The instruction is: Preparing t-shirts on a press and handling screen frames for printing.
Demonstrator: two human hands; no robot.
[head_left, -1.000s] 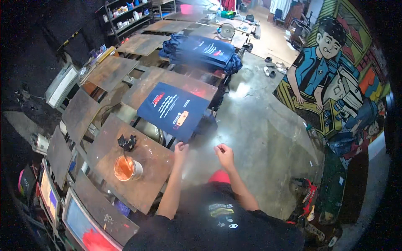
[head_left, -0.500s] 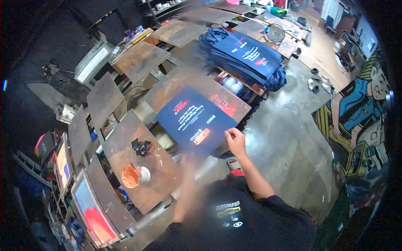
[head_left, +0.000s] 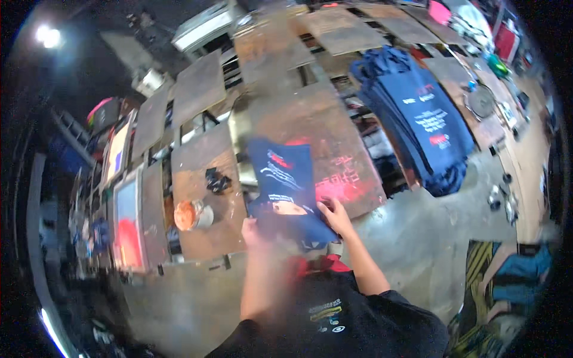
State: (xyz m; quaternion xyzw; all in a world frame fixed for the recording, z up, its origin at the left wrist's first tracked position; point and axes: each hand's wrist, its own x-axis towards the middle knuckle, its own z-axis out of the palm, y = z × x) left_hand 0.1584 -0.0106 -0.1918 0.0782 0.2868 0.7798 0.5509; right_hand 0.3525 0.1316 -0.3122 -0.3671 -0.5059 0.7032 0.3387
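A navy blue printed cloth (head_left: 280, 179) with white and red print hangs between my hands, its far part over a brown board. It bends, and a pale orange patch shows near its lower part. My left hand (head_left: 250, 231), partly blurred, is closed on its left edge. On the opposite edge, my right hand (head_left: 335, 216) grips the cloth with thumb and fingers pinched together. The board (head_left: 334, 137) beneath bears red ink marks on its right side. What the cloth's near end does is blurred.
A thick stack of navy printed cloths (head_left: 421, 113) lies on the right. Left of me, a tub of orange ink (head_left: 190, 216) and a crumpled black scrap (head_left: 218, 180) sit on another board. A framed screen with red ink (head_left: 128, 221) stands farther left.
The view has swung, so the boards and stack sit farther right. The cloth, flat and wide before, is now narrower and bent, and my hands are closer together.
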